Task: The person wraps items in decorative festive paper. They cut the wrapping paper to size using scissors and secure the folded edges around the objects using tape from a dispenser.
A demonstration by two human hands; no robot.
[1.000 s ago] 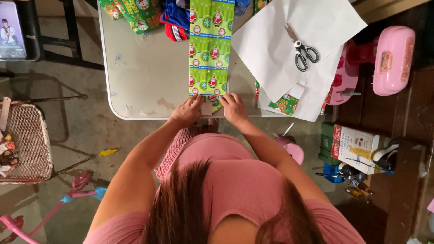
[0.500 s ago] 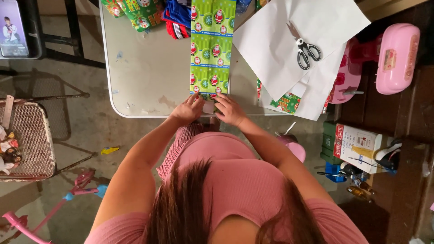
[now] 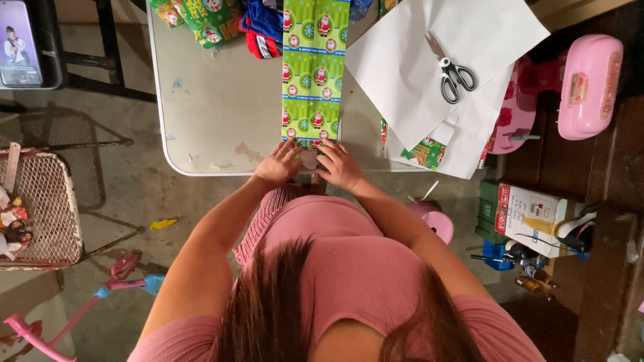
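A long strip of green gift wrap (image 3: 314,67) with small red figures lies lengthwise on the grey table (image 3: 221,114), its near end at the table's front edge. My left hand (image 3: 278,164) presses on the left corner of that near end. My right hand (image 3: 339,164) presses on the right corner, fingers curled over the paper. Both hands sit side by side, almost touching, with a pale folded bit of paper between them.
A large white sheet (image 3: 436,60) with black-handled scissors (image 3: 453,74) lies at the table's right. Folded wrap and cloth (image 3: 228,20) sit at the back. Pink toys (image 3: 587,84), a box (image 3: 533,214) and bottles stand right; a wire basket (image 3: 40,208) stands left.
Both hands have stayed at the near end of the green wrap and drawn slightly closer together over the fold. The paper has barely shifted.
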